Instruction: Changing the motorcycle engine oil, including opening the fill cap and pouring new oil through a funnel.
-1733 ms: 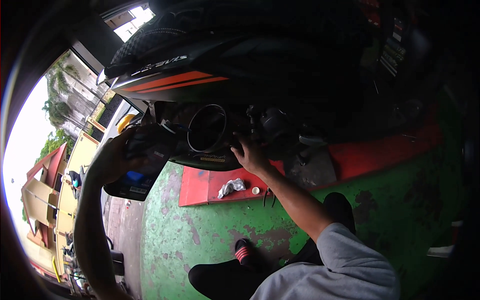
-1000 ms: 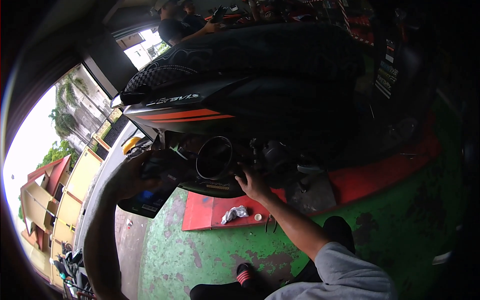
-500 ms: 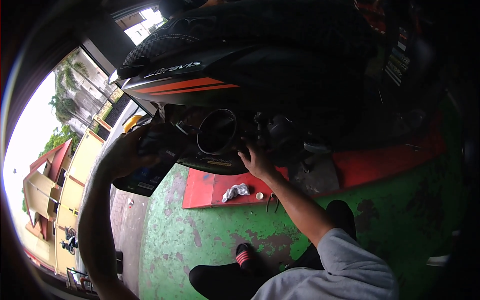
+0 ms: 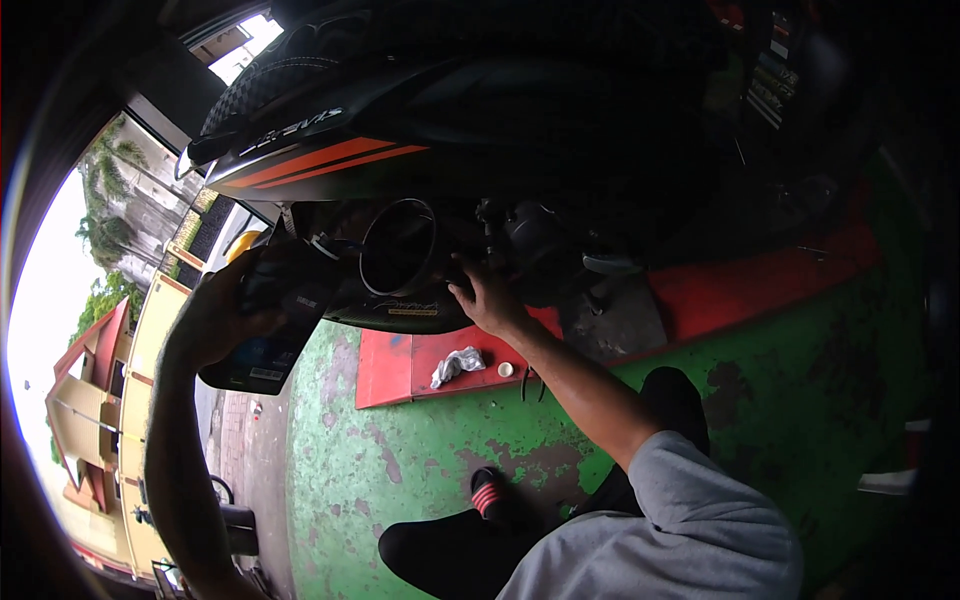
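While gripped, dark bottle (image 4: 262,335) inside left hand (image 4: 215,318) fingers (image 4: 243,282).

scooter body (image 4: 330,160) — glossy plastic | floor (image 4: 400,470) — rough, worn paint | rag (image 4: 455,365) — crumpled cloth | sleeve (image 4: 690,530) — soft knit

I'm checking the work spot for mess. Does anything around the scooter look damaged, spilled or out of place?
The green floor paint is badly worn, with dark bare patches. A crumpled white rag and a small white cap lie loose on the red ramp below the right hand. No spill shows; the scooter's underside is too dark to judge.
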{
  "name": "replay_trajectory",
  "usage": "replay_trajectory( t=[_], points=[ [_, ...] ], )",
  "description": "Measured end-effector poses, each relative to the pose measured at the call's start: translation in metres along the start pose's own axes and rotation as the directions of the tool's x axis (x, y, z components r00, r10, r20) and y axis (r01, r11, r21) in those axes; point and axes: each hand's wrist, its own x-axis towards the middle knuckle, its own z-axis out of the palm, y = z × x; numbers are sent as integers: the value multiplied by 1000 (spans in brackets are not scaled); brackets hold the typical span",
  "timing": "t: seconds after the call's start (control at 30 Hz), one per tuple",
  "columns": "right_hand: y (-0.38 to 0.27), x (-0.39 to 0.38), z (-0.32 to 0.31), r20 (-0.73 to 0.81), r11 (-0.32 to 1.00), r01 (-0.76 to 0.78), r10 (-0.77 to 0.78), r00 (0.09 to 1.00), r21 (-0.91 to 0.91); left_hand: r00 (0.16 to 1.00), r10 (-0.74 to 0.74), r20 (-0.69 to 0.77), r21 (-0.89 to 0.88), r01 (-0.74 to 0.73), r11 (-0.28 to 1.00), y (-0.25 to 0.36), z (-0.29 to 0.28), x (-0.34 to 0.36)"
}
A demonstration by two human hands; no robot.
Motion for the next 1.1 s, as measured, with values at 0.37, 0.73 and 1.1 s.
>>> replay_trajectory(
  t=[0.37,0.73,1.1],
  points=[
    [0,-1,-1,30,1000,-28,28,999,-9,1000,15,28,-28,-14,1000,-3,5,6],
    [-1,0,-2,64,998,-51,49,997,21,999,34,7,-67,-33,997,-10,10,6],
    [4,-1,2,14,1000,2,-2,1000,9,1000,7,18,28,-8,1000,3,8,5]
  ],
)
